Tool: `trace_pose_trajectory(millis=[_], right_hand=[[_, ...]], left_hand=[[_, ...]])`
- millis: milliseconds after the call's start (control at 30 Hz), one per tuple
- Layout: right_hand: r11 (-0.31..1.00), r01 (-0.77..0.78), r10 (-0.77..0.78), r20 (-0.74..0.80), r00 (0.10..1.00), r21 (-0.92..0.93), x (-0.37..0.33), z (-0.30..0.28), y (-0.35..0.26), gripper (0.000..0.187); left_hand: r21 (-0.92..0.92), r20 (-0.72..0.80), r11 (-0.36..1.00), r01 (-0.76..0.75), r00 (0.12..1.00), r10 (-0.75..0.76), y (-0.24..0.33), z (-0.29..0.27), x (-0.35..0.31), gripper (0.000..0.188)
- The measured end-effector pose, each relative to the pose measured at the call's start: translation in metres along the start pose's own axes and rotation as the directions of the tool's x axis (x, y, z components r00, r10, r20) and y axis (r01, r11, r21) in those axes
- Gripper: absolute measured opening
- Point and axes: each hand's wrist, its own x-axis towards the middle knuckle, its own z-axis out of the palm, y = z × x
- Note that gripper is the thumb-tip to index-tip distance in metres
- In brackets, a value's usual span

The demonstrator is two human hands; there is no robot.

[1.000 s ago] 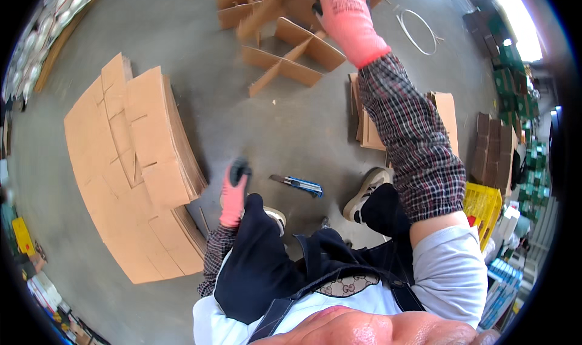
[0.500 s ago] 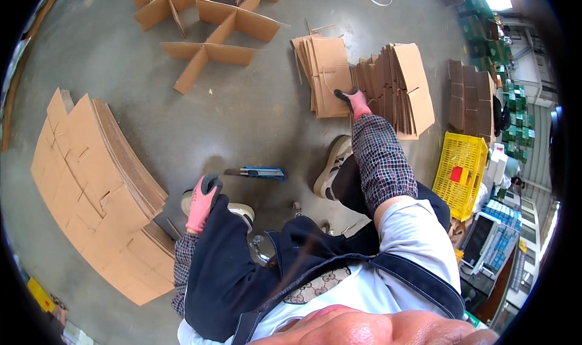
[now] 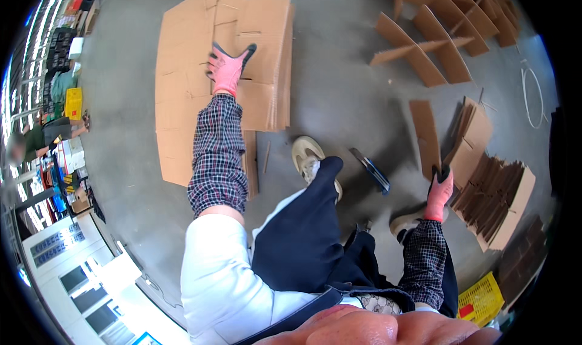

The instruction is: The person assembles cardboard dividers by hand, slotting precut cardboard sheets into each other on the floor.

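My left hand point(image 3: 227, 69), in a pink glove with dark fingertips, reaches over a stack of large slotted cardboard sheets point(image 3: 182, 96). Its fingers are spread, with nothing gripped. On the other side, my right hand point(image 3: 441, 195), gloved alike, is closed on the lower end of a narrow cardboard strip point(image 3: 425, 133) that stands up from it. Beside that hand are a leaning bundle of cardboard pieces point(image 3: 474, 136) and a row of tightly packed cardboard strips point(image 3: 491, 193). A blue box cutter point(image 3: 371, 170) lies on the floor between my feet.
Interlocked cardboard dividers point(image 3: 424, 48) stand at the far right. A white strap loop point(image 3: 533, 96) lies beyond the bundles. A yellow crate point(image 3: 482, 296) sits at the near right. Another person point(image 3: 48, 133) is at the far left, near shelves and goods.
My view has swung left. My left hand has gone from near my knee to over the large sheets, fingers spreading. My right hand now holds a strip lifted away from the bundle.
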Motion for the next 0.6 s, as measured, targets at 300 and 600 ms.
trace_pose_trajectory(millis=[300,600], right_hand=[[0.957,0.147,-0.07,0.294,0.953,-0.25,0.085,0.0,-0.099,0.055],[0.88,0.422,-0.395,0.155,0.905,-0.217,0.051,0.021,-0.074,0.032]], left_hand=[[-0.29,0.193,0.953,0.092,0.981,-0.036,-0.051,0.023,0.005,0.088],[-0.64,0.078,0.768,-0.031,0.991,0.105,0.037,-0.125,-0.054,0.037]])
